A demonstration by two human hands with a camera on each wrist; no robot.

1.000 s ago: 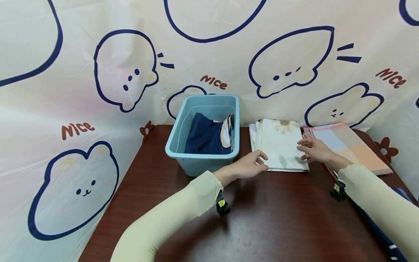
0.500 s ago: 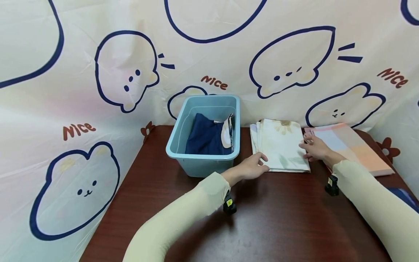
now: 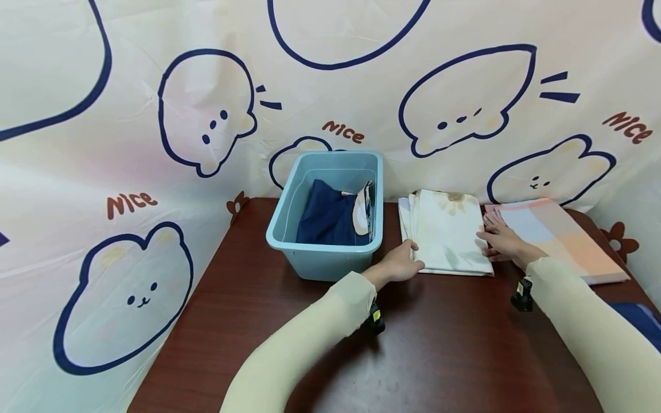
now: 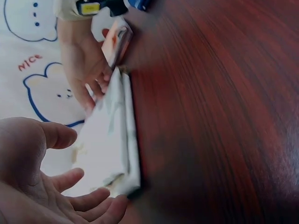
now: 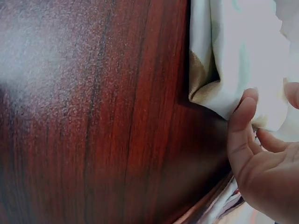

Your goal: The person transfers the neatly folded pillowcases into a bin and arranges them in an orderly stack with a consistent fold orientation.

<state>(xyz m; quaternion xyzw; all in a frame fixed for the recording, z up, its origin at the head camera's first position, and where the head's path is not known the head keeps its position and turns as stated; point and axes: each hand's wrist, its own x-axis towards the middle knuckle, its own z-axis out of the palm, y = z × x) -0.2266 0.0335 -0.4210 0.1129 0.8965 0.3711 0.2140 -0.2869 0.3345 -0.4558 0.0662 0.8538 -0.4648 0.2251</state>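
A folded white cloth with a faint flower print (image 3: 449, 229) lies flat on the table towards the back right. My left hand (image 3: 399, 263) is at its near left corner; in the left wrist view the thumb stands apart from the spread fingers (image 4: 91, 200), which overlap the cloth's edge. On the opposite side my right hand (image 3: 503, 244) reaches to the cloth's right edge. In the right wrist view its fingers (image 5: 240, 121) are lightly bent against the cloth's side, the thumb held apart. Neither hand has its fingers closed round the cloth.
Left of the cloth stands a light blue plastic bin (image 3: 325, 261) with dark navy fabric (image 3: 330, 215) inside. A folded pastel checked cloth (image 3: 573, 241) lies to the right, with navy fabric (image 3: 637, 324) at the table's right edge. A printed curtain (image 3: 320, 103) hangs behind.
The right hand has moved down to the cloth's right edge, and the left hand has settled lower at its left corner. The cloth stays in place; the head view has shifted slightly.
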